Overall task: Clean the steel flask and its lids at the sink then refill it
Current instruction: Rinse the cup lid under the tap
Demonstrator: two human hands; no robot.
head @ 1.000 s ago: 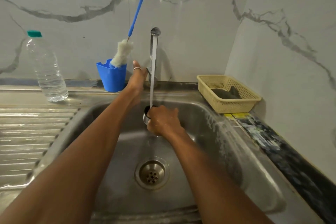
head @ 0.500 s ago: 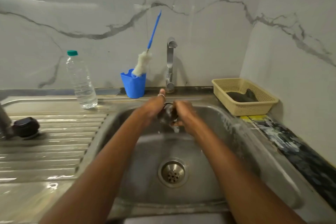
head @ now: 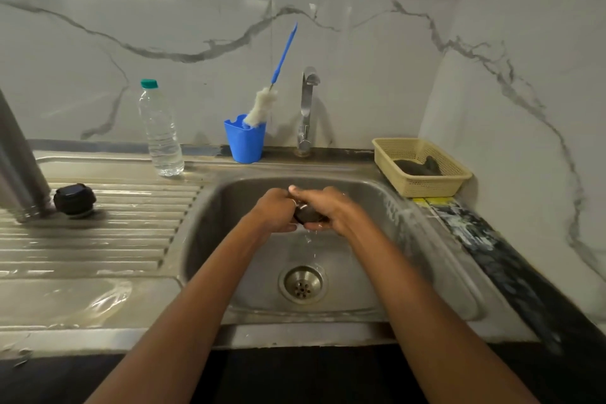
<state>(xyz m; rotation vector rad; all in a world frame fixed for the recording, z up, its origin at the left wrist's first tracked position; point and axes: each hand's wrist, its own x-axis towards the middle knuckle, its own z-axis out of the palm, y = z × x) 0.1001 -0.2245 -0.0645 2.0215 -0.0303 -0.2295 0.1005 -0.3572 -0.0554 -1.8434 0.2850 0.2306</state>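
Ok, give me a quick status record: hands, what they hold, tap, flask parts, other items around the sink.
left hand: grips the steel lid over the sink
right hand: grips the same lid from the other side
tap: no stream visible; drops fall below the lid
steel flask: upright on the drainboard, far left, partly out of frame
black lid: on the drainboard beside the flask
behind sink: water bottle, blue cup with brush, basket

wet drainboard [head: 114, 239]: black lid [head: 74, 200], bottle [head: 160, 131]
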